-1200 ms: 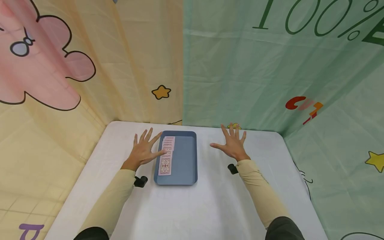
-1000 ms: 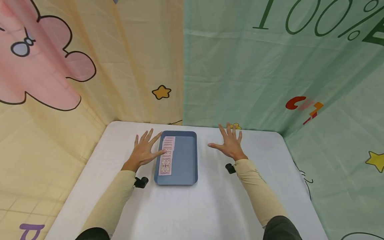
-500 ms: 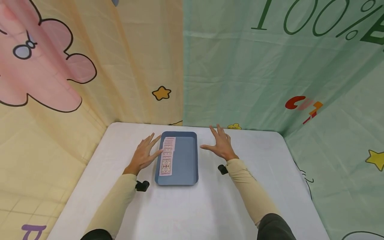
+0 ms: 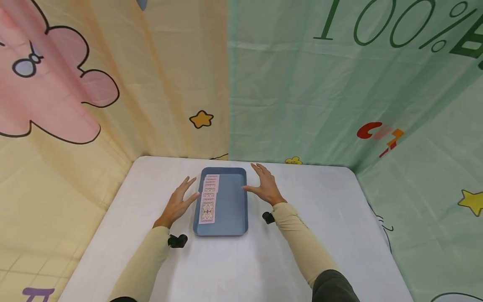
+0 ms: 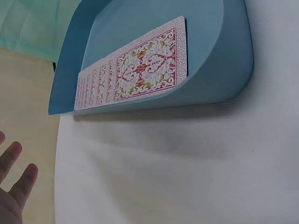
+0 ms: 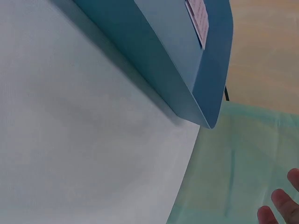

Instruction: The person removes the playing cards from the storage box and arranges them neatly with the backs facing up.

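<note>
A blue-grey rectangular tray (image 4: 231,209) lies on the white table. Along its left side several playing cards (image 4: 207,212) overlap in a column, with red-and-white patterned backs up; the left wrist view shows the nearest card (image 5: 147,65) in full. My left hand (image 4: 175,205) hovers beside the tray's left edge, fingers spread and holding nothing. On the opposite side, my right hand (image 4: 267,187) is just off the tray's right edge, its thumb reaching over the rim in the head view. It holds nothing either. Whether either hand touches the tray cannot be told.
The white-covered table (image 4: 226,268) extends around the tray on all sides. Behind it hang a yellow curtain (image 4: 170,84) and a green curtain (image 4: 294,92), close to the table's back edge. A small dark wrist camera (image 4: 177,240) sits by the left sleeve.
My right hand has moved left, from well apart to the tray's right edge. My left hand has drawn back slightly, its thumb no longer over the cards. The tray and cards have stayed put.
</note>
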Tool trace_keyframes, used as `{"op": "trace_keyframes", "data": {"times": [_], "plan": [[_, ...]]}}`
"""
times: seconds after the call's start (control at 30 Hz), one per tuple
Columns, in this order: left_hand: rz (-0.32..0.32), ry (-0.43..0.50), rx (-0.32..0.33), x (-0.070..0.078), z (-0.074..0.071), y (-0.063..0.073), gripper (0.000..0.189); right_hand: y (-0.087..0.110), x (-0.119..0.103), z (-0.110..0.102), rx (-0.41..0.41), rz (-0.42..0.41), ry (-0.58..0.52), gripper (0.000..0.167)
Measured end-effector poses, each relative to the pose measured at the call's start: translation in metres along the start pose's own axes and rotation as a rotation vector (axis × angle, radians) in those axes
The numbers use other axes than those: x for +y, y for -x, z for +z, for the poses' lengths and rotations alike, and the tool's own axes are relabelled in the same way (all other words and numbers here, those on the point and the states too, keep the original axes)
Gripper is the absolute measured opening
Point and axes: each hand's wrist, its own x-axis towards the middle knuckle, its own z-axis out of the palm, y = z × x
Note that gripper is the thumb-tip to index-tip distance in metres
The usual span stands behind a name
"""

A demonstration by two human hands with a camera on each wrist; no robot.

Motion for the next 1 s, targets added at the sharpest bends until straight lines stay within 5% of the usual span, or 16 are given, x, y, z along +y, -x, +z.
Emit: {"op": "trace_keyframes", "data": {"times": [0.53,1.0], "plan": [[-0.287,0.234,-0.003,-0.026,0.02,0.015,0.065,-0.005,-0.009,0.039,-0.037,-0.011,-0.099,0.083],[-0.357,0.339,-0.004,-0.035,0.035,0.024,0.058,-0.007,-0.013,0.067,-0.091,-0.025,-0.161,0.069]]}}
